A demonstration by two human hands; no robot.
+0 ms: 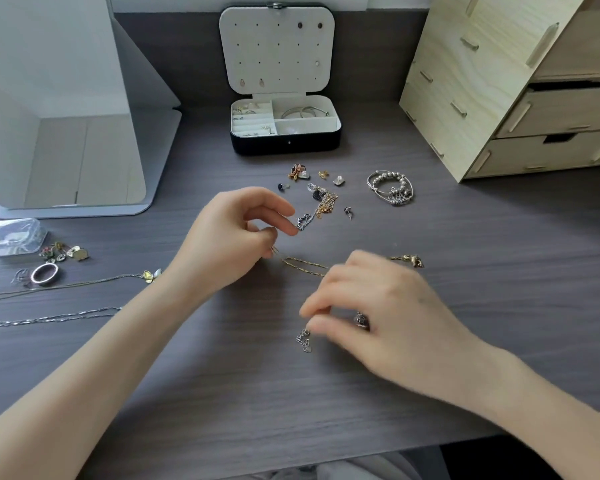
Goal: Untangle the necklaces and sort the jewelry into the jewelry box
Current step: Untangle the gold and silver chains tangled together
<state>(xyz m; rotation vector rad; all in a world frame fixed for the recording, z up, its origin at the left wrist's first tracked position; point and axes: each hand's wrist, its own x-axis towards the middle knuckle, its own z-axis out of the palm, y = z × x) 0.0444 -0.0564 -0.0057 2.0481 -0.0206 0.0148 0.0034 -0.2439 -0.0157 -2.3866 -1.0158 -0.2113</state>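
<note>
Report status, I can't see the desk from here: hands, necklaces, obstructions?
Left hand fingers pinching a silver chain end. Right hand fingers pinching another silver chain, gold necklace lying between. Jewelry box open, path unobstructed.

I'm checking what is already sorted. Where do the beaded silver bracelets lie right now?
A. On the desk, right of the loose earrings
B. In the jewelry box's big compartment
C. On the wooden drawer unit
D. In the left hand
A: the beaded silver bracelets rest on the desk, outside the jewelry box.
</note>
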